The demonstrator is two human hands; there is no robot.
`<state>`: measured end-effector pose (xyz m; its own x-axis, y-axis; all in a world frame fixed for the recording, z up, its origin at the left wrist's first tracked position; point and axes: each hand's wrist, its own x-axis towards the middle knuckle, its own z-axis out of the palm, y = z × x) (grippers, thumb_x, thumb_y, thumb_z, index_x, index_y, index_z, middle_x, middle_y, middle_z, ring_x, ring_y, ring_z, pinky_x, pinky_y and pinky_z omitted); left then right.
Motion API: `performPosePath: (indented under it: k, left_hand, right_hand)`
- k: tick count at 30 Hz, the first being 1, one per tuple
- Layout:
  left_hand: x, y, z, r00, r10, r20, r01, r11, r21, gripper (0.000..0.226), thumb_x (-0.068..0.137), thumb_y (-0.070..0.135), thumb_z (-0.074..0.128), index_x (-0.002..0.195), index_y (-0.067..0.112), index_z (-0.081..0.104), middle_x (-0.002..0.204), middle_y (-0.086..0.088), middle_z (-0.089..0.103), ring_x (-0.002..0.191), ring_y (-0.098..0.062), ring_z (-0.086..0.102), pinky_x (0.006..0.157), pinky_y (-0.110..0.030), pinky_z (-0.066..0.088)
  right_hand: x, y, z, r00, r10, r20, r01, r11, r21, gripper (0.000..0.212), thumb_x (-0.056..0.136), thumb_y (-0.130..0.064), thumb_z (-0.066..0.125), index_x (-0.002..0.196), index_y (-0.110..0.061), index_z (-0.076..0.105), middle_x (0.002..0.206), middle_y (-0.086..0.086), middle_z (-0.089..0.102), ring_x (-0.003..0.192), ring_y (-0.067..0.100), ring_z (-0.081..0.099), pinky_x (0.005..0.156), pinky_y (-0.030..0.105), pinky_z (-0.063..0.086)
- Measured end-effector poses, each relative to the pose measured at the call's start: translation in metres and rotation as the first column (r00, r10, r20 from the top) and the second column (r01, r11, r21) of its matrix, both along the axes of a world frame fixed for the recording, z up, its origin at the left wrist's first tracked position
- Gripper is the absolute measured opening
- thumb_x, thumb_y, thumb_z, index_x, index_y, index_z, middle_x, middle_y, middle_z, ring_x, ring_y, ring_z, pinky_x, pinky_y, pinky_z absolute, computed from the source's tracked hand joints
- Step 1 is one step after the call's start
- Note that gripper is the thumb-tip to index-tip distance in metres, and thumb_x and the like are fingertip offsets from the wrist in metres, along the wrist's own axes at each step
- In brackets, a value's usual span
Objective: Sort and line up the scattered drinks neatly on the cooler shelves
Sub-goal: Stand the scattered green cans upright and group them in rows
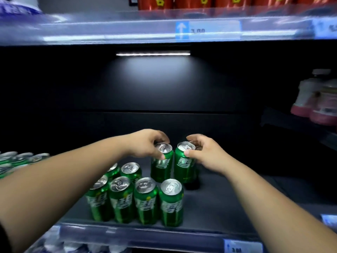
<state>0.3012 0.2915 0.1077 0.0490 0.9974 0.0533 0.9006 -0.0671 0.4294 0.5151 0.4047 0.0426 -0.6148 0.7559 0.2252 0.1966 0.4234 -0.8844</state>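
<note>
While both your hands are on cans mid-shelf, status: your left hand (145,145) grips the rim of the left can (162,166) from above, thumb on the near side, fingers curled over the far side. Your right hand (207,156) holds the right can (184,167) the same way, thumb at the near rim, fingers wrapped behind. Both cans are upright, side by side, with a narrow gap between them and labels facing you. Can't tell whether their bases sit on the shelf (228,207) or hang just above it.

Just in front, to your left: front row (145,201) of four green cans, upright, shoulder to shoulder near the shelf's front edge. Behind that row are two more cans (131,170), one partly hidden by your left forearm. Far left: a cluster of green cans (18,159), blurred.

Further out: light strip (153,54) under the upper shelf, dark back wall. Upper rail carries a price tag (207,30), digits blurred. Red cans (191,2) stand above it. Pink-based bottles (317,101) sit on the right side shelf, blurred. Lower rail has a second tag (242,247).
</note>
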Motion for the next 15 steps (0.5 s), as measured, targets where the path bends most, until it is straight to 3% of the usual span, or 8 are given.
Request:
performPosePath:
  k: [2, 4, 7, 12, 15]
  left_hand:
    - [-0.011, -0.005, -0.01, 1.0, 0.016, 0.024, -0.015, 0.999, -0.035, 0.047, 0.077, 0.017, 0.083, 0.12, 0.021, 0.064, 0.11, 0.009, 0.066, 0.098, -0.012, 0.064, 0.08, -0.014, 0.049]
    - [-0.021, -0.009, -0.022, 0.997, 0.029, 0.065, -0.024, 0.997, -0.073, 0.045, 0.076, 0.019, 0.084, 0.115, 0.026, 0.063, 0.105, 0.004, 0.068, 0.097, -0.021, 0.067, 0.082, -0.03, 0.057]
    - [-0.032, -0.012, -0.038, 0.996, 0.017, 0.086, -0.01, 0.996, -0.086, 0.051, 0.072, 0.024, 0.085, 0.116, 0.031, 0.061, 0.107, -0.003, 0.068, 0.1, -0.028, 0.065, 0.088, -0.046, 0.054]
    - [-0.044, -0.015, -0.06, 0.993, -0.037, 0.111, 0.052, 0.99, -0.128, 0.049, 0.074, 0.025, 0.083, 0.116, 0.033, 0.061, 0.108, 0.005, 0.067, 0.1, -0.025, 0.065, 0.088, -0.043, 0.054]
    - [-0.05, -0.016, -0.064, 0.98, -0.05, 0.19, 0.084, 0.981, -0.177, 0.036, 0.083, 0.024, 0.076, 0.116, 0.032, 0.063, 0.106, 0.008, 0.07, 0.096, -0.015, 0.067, 0.088, -0.033, 0.055]
  right_hand:
    - [-0.014, -0.005, -0.007, 1.0, 0.016, 0.02, -0.016, 1.0, -0.011, 0.066, 0.066, -0.035, 0.081, 0.127, -0.023, 0.059, 0.119, -0.001, 0.066, 0.101, 0.014, 0.066, 0.084, 0.035, 0.055]
    - [-0.023, -0.008, -0.014, 0.999, 0.035, 0.033, -0.034, 0.999, -0.032, 0.055, 0.079, -0.016, 0.08, 0.129, -0.018, 0.057, 0.116, -0.002, 0.064, 0.096, 0.009, 0.064, 0.078, 0.027, 0.051]
    - [-0.03, -0.011, -0.027, 0.998, 0.051, 0.045, -0.047, 0.997, -0.067, 0.052, 0.082, -0.008, 0.078, 0.129, -0.016, 0.057, 0.111, -0.003, 0.063, 0.096, 0.009, 0.063, 0.078, 0.025, 0.049]
    - [-0.033, -0.017, -0.047, 0.995, 0.07, 0.068, -0.063, 0.993, -0.1, 0.048, 0.078, -0.011, 0.081, 0.119, -0.027, 0.06, 0.118, 0.003, 0.064, 0.109, 0.021, 0.066, 0.097, 0.038, 0.054]
    - [-0.03, -0.02, -0.053, 0.991, 0.094, 0.097, -0.081, 0.989, -0.123, 0.05, 0.068, -0.027, 0.08, 0.114, -0.033, 0.063, 0.116, -0.001, 0.068, 0.111, 0.02, 0.066, 0.097, 0.041, 0.054]
